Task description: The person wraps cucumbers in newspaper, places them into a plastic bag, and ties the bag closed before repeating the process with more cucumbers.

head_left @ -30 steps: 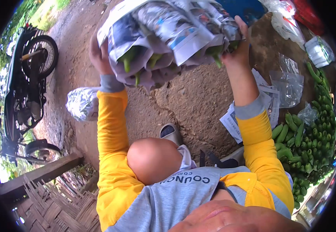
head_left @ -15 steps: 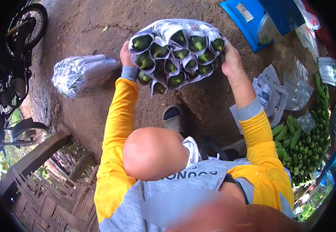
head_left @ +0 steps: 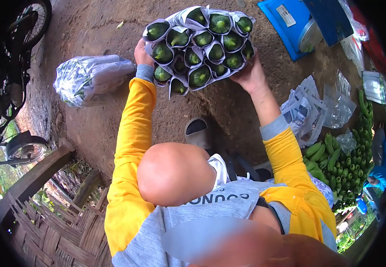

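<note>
Between my hands is a bundle of paper-wrapped green vegetables [head_left: 200, 76], their stem ends facing me. Several sit side by side, each in its own newspaper sleeve, with clear plastic around the outside. My left hand [head_left: 143, 54] presses on the bundle's left side, its fingertips partly hidden behind it. At the lower right corner, my right hand [head_left: 251, 76] grips the bundle from the side and below, with its fingers partly out of sight. A second paper-wrapped bundle in plastic [head_left: 93, 80] lies on the ground to the left.
A blue weighing scale [head_left: 288, 26] stands at the upper right. Newspaper sheets [head_left: 304, 111] and clear plastic bags [head_left: 338, 104] lie on the right, near a pile of green bananas [head_left: 346, 171]. A motorcycle [head_left: 19, 84] and a wooden rail [head_left: 37, 182] are on the left.
The bundle has shifted away from me and slightly left, with its stem ends turned more toward me. My right hand has slid from its right side to the lower right corner.
</note>
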The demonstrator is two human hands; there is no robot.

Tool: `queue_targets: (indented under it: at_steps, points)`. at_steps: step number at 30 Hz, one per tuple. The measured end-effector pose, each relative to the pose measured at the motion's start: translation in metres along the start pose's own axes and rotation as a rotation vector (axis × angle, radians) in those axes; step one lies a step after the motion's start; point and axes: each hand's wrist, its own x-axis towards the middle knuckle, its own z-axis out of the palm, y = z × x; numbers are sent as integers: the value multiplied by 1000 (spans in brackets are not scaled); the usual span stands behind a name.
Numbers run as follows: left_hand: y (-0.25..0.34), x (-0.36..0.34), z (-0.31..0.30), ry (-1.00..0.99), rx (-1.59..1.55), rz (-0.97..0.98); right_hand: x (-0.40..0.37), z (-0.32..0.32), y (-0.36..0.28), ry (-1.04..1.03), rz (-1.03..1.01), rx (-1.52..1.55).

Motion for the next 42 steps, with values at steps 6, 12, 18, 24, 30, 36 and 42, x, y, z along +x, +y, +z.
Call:
queue_targets:
  at_steps: [6, 12, 18, 24, 30, 36, 42]
  points:
    - [-6, 2, -2, -12, -185, -25, -4, 1, 23, -89, -117, -2]
    - [-4, -7, -3, -35, -290, -67, 5, -22, 31, -176, -116, 0]
    - [-10, -25, -4, -32, -208, 50, -1, -12, 49, -68, -214, 65]
    - [-28, -28, -8, -14, 38, 175, -33, 9, 85, -157, -75, 162]
    - [-70, -24, -19, 79, -71, 62, -48, -1, 99, -202, -128, 11]
    - [-33, -60, -18, 58, 375, 164, -44, -8, 98, -110, -86, -124]
    - [-50, -120, -34, 72, 216, -98, -31, -13, 98, 60, -103, -264]
